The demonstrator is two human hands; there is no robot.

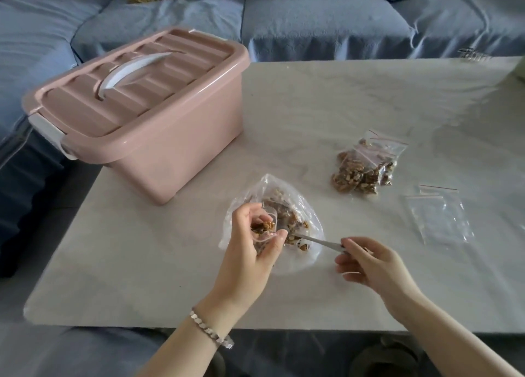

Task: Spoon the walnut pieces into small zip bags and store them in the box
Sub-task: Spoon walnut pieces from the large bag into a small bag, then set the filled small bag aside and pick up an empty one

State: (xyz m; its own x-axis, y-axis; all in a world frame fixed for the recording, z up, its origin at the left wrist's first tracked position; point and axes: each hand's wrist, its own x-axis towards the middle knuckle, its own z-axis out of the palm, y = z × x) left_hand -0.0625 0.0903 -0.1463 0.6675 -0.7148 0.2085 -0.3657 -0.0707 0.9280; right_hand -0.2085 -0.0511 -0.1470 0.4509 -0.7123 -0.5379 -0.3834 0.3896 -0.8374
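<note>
The small zip bag (262, 230), with some walnut pieces inside, is pinched open in the curled fingers of the left hand (250, 254). The right hand (372, 266) grips the handle of a spoon (315, 240) whose bowl is at the bag's mouth. Both hands are above a larger clear bag (302, 261) of walnut pieces (287, 217) lying on the worktop (341, 98). To the right lie filled bags (363, 166) and, further right, empty bags (440, 217). The pink box (142, 107) stands at the back left with its lid on.
</note>
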